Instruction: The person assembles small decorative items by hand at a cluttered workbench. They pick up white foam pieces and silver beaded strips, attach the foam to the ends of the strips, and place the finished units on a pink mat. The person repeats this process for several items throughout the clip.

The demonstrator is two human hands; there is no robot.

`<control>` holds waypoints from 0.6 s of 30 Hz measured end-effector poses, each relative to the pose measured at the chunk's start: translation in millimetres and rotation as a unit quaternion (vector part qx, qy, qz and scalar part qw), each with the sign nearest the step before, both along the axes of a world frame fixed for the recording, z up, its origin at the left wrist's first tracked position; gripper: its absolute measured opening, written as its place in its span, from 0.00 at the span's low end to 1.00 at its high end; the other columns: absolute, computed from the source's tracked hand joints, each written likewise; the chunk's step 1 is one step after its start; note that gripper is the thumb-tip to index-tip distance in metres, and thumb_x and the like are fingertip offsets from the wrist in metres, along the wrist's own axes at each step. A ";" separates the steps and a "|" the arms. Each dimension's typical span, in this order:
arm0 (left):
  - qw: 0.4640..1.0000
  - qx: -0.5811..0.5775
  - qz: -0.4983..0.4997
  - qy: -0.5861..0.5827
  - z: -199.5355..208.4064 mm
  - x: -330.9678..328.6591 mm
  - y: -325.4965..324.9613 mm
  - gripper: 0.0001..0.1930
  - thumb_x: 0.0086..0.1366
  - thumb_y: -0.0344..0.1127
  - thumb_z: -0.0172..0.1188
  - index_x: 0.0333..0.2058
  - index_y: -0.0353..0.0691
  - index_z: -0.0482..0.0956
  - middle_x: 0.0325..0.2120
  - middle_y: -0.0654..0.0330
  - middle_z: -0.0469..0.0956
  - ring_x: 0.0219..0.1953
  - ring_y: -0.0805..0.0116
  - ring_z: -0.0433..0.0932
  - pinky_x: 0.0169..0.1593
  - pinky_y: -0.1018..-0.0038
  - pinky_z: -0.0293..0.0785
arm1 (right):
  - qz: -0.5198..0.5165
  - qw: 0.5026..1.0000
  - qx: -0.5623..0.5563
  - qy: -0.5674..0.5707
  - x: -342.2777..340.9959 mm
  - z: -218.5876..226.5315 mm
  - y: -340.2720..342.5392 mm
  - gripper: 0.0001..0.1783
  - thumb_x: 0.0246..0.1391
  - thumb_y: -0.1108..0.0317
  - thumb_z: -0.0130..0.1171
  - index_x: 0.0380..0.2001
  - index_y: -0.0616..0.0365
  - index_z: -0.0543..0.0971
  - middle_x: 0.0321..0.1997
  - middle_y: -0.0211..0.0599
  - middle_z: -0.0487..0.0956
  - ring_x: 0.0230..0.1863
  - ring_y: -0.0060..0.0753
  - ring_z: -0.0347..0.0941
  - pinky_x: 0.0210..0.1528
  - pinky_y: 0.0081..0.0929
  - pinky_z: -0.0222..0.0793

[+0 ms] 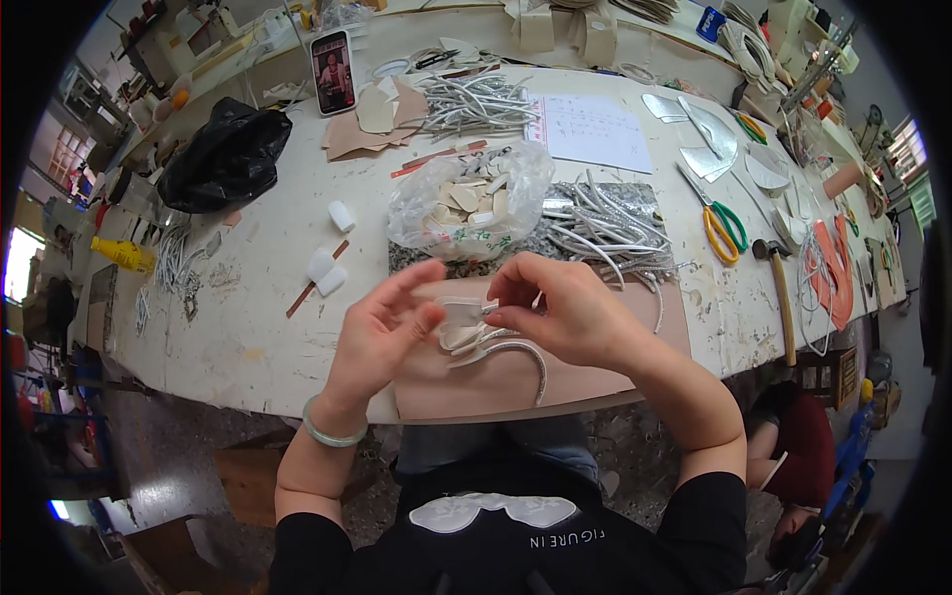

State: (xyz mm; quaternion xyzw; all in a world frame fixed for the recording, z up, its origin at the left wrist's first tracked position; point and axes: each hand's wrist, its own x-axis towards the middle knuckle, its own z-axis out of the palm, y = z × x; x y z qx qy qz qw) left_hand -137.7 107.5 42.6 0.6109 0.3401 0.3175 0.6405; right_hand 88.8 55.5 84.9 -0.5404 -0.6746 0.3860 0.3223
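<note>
My left hand (382, 332), slightly smeared by motion, has its fingers apart and nothing gripped in them. Close by on the right, my right hand (560, 307) pinches the end of a small silvery-white strip (488, 307) between thumb and fingers; most of that strip is blurred or hidden. Below both hands, silver cords with pale flat ends (466, 342) lie on a pinkish-brown board (466, 392). One silver cord (540, 372) curves toward the board's front edge. Beyond my hands stands an open clear plastic bag (412, 218) of small cream-coloured pieces (463, 198).
Silver cord bundles (610, 233) lie on a speckled stone slab (643, 198) and farther back. Scissors (724, 233) and a hammer (779, 288) lie right. A propped phone (333, 74), black bag (226, 159) and white blocks (322, 268) are left. Another person (801, 446) sits low at right.
</note>
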 end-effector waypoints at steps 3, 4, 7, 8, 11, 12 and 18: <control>0.971 0.198 -0.013 0.134 -3.7 -7.4 4.9 0.34 0.53 0.37 0.69 0.57 0.34 0.66 0.53 0.51 0.71 0.55 0.59 0.67 0.52 0.68 0.68 | 0.007 0.998 0.043 -0.039 5.3 -21.3 5.4 0.10 0.47 0.69 0.64 0.32 0.59 0.76 0.28 0.37 0.79 0.33 0.39 0.77 0.36 0.32 0.70; 0.958 0.239 -0.033 0.156 -2.4 -4.3 2.3 0.36 0.51 0.38 0.70 0.57 0.34 0.65 0.54 0.51 0.69 0.56 0.58 0.66 0.53 0.67 0.67 | 0.010 0.996 0.071 -0.054 5.9 -32.7 8.2 0.10 0.46 0.69 0.65 0.32 0.57 0.76 0.29 0.34 0.79 0.33 0.36 0.76 0.37 0.32 0.70; 0.916 0.335 -0.078 0.207 -9.7 4.7 -9.1 0.45 0.44 0.41 0.74 0.60 0.35 0.61 0.58 0.48 0.62 0.59 0.52 0.63 0.60 0.62 0.60 | 0.035 0.985 0.144 -0.088 3.7 -51.9 15.0 0.10 0.44 0.67 0.67 0.31 0.54 0.78 0.29 0.30 0.78 0.37 0.34 0.74 0.41 0.32 0.66; 0.916 0.332 -0.076 0.210 -12.5 7.3 -12.1 0.45 0.44 0.41 0.74 0.60 0.35 0.61 0.58 0.47 0.62 0.59 0.52 0.62 0.61 0.61 0.60 | 0.043 0.980 0.165 -0.099 3.3 -55.5 16.4 0.10 0.43 0.67 0.67 0.30 0.53 0.78 0.29 0.30 0.78 0.38 0.34 0.73 0.43 0.32 0.65; 0.918 0.332 -0.077 0.203 -17.4 16.6 -17.6 0.44 0.46 0.39 0.73 0.60 0.35 0.61 0.58 0.46 0.62 0.60 0.48 0.61 0.61 0.60 0.60 | 0.061 0.983 0.128 -0.120 5.6 -62.1 14.4 0.08 0.44 0.67 0.64 0.30 0.52 0.78 0.32 0.27 0.79 0.42 0.34 0.70 0.44 0.33 0.58; 0.909 0.348 -0.079 0.214 -19.0 18.5 -18.2 0.42 0.46 0.39 0.72 0.60 0.35 0.62 0.57 0.46 0.62 0.60 0.48 0.62 0.60 0.61 0.61 | 0.060 0.982 0.136 -0.118 7.2 -62.9 11.9 0.08 0.44 0.67 0.64 0.30 0.52 0.78 0.32 0.27 0.79 0.42 0.34 0.70 0.44 0.33 0.58; 0.888 0.393 -0.071 0.226 -28.1 20.5 -20.5 0.32 0.47 0.31 0.71 0.53 0.37 0.71 0.53 0.47 0.69 0.55 0.51 0.69 0.56 0.63 0.67 | -0.063 0.960 0.253 -0.098 36.4 -56.3 10.0 0.07 0.42 0.70 0.66 0.27 0.53 0.79 0.30 0.30 0.77 0.37 0.37 0.72 0.42 0.34 0.65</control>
